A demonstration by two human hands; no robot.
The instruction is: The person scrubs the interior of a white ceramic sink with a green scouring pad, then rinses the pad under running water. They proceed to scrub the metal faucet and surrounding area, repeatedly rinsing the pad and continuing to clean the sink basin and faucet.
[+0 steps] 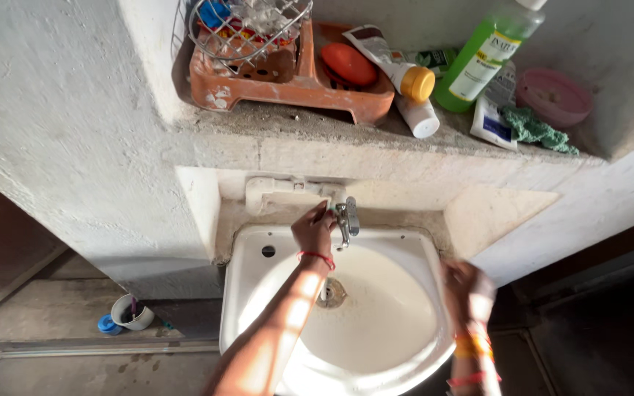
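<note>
The left hand (314, 227) is seen reaching up to the metal tap (347, 220) at the twelve o'clock edge of the white washbasin (251, 286); its fingers are closed together at the tap's left side, touching it, though whether the tap is truly gripped cannot be told. A red thread is worn at that wrist. The right hand (468, 287) is held over the basin's rim at about three o'clock, blurred, so it cannot be told whether its fingers are spread or closed; nothing is seen in it, and bangles are worn at its wrist. The drain (331, 292) is shown in the middle of the bowl, just below the tap.

Above, at twelve o'clock, a concrete shelf (317, 136) is loaded: an orange soap tray (288, 88) with a wire basket (247, 29) set on it, a tube with a yellow cap (394, 62) lying beside, a green bottle (482, 59) tilted towards one o'clock, a green cloth (537, 130) and a pink dish (554, 95) at two o'clock. Down at eight o'clock, a small cup (132, 313) is stood on the floor.
</note>
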